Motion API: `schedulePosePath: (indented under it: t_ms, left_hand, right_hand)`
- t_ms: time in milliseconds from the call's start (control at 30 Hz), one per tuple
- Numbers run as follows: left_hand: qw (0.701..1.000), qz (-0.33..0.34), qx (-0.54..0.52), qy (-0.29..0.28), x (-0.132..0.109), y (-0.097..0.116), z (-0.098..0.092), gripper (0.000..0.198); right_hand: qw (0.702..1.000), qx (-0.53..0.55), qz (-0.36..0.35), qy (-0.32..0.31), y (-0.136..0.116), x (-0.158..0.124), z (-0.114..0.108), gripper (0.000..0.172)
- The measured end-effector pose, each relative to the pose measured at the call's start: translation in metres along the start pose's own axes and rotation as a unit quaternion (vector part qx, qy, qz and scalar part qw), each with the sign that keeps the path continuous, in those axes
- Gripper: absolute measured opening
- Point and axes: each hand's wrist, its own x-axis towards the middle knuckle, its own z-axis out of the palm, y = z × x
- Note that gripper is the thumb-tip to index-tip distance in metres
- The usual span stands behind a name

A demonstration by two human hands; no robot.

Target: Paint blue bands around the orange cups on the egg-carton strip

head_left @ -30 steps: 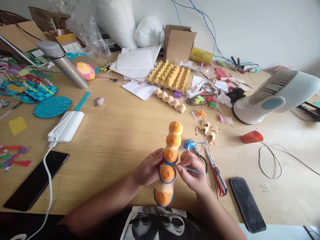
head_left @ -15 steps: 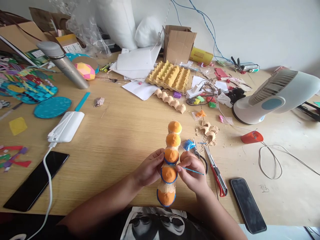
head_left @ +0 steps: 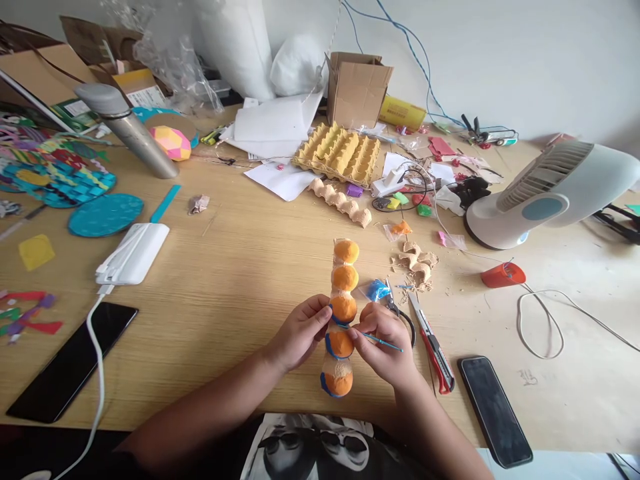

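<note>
My left hand point(head_left: 303, 331) grips a strip of egg carton point(head_left: 341, 365) by its left side, thumb on its edge near the middle bump. Orange clay covers the several bumps, and blue clay edges the lower ones. Pinched in my right hand point(head_left: 383, 340) is a thin blue stick tool point(head_left: 385, 342), its tip touching the strip below the middle bump. A packet of blue clay point(head_left: 379, 289) lies just beyond my right hand, beside scissors point(head_left: 407, 327) that the hand partly hides.
Right of my hand lie a red utility knife point(head_left: 437, 357) and a phone point(head_left: 495, 410). Carton scraps point(head_left: 417, 263), a bare carton strip point(head_left: 341, 201) and a yellow egg tray point(head_left: 337, 153) lie farther back. A white fan point(head_left: 545, 193) stands right; a power bank point(head_left: 133, 253) lies left.
The strip has turned slightly in my left hand, so its lower end sits a little higher and more of its blue left edge shows. The stick tool stays at the middle bump.
</note>
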Motion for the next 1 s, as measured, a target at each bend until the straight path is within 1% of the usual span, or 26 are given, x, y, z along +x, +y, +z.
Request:
schedulePosePath:
  t_ms: [167, 300, 500, 633, 833, 1000]
  left_hand:
    - [1.000, 0.001, 0.009, 0.003, -0.0002, 0.0013, 0.0009, 0.045]
    - [1.000, -0.005, 0.015, 0.005, -0.0006, 0.0012, 0.0003, 0.046]
    - [0.999, 0.009, 0.036, 0.016, 0.0007, -0.0021, -0.0017, 0.044]
    - [0.998, 0.017, 0.047, 0.027, 0.0001, -0.0028, -0.0017, 0.043]
    - [0.998, 0.007, 0.053, 0.016, 0.0000, -0.0016, -0.0016, 0.045]
    - [0.998, 0.021, 0.047, 0.021, -0.0003, -0.0010, 0.0009, 0.041]
  right_hand:
    - [1.000, -0.025, 0.007, 0.006, -0.0017, 0.0016, 0.0005, 0.027]
    - [0.999, -0.036, 0.003, 0.011, -0.0028, 0.0021, 0.0011, 0.024]
    - [1.000, -0.022, -0.006, 0.009, -0.0052, 0.0020, 0.0018, 0.025]
    - [0.999, -0.042, 0.001, 0.017, -0.0054, 0.0010, 0.0022, 0.024]
    - [0.999, -0.041, 0.011, 0.026, -0.0048, -0.0002, 0.0024, 0.024]
    - [0.999, -0.034, -0.001, 0.018, -0.0065, -0.0011, 0.0027, 0.024]
